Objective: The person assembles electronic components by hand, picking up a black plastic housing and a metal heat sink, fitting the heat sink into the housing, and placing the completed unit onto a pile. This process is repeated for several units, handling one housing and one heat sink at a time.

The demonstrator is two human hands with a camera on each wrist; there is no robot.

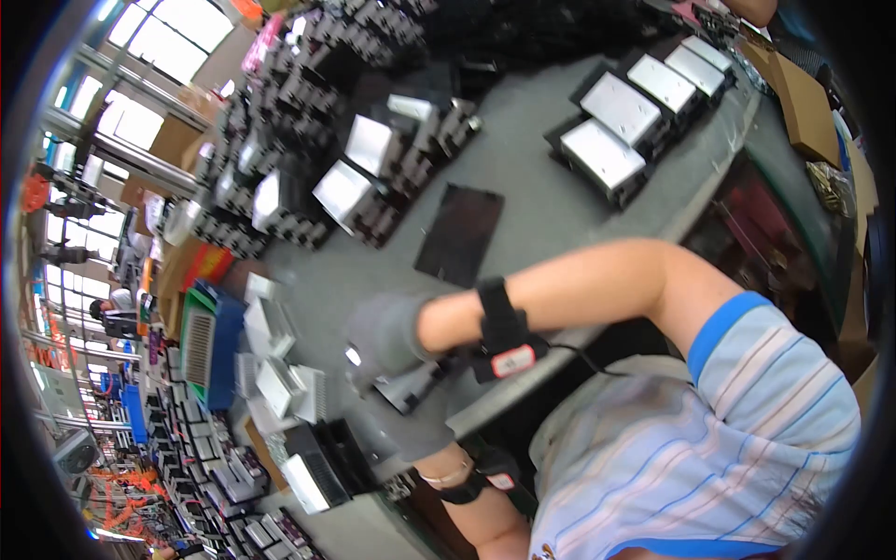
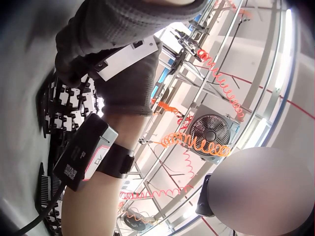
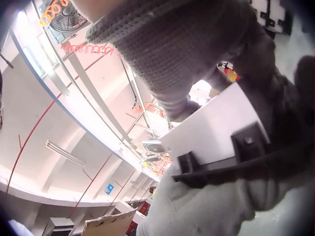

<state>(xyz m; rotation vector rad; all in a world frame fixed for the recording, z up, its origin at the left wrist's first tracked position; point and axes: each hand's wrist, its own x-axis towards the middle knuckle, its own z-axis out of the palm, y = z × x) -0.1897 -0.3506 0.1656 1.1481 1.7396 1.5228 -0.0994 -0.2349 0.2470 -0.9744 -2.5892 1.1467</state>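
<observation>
Both hands wear grey knit gloves and meet near the table's front edge. Between them is a silver-plated part with a black bracket edge (image 1: 403,387), its bright flat face and black tabs showing in the right wrist view. My left hand (image 1: 415,429) grips it from below; in the right wrist view those gloved fingers (image 3: 206,206) lie along the black edge. My right hand (image 1: 383,336), blurred in the head view, holds the part from the other side. A small bright spot shows at the right glove's fingers. Beyond the right hand, a flat black panel (image 1: 462,233) lies on the table.
On the grey table (image 1: 532,131), silver-topped black units (image 1: 602,154) stand in a row at the far right. Many black units (image 1: 289,112) are piled at the back, with loose silver parts (image 1: 275,387) and a blue bin (image 1: 222,350) ahead. Cardboard (image 1: 803,107) stands beside the table.
</observation>
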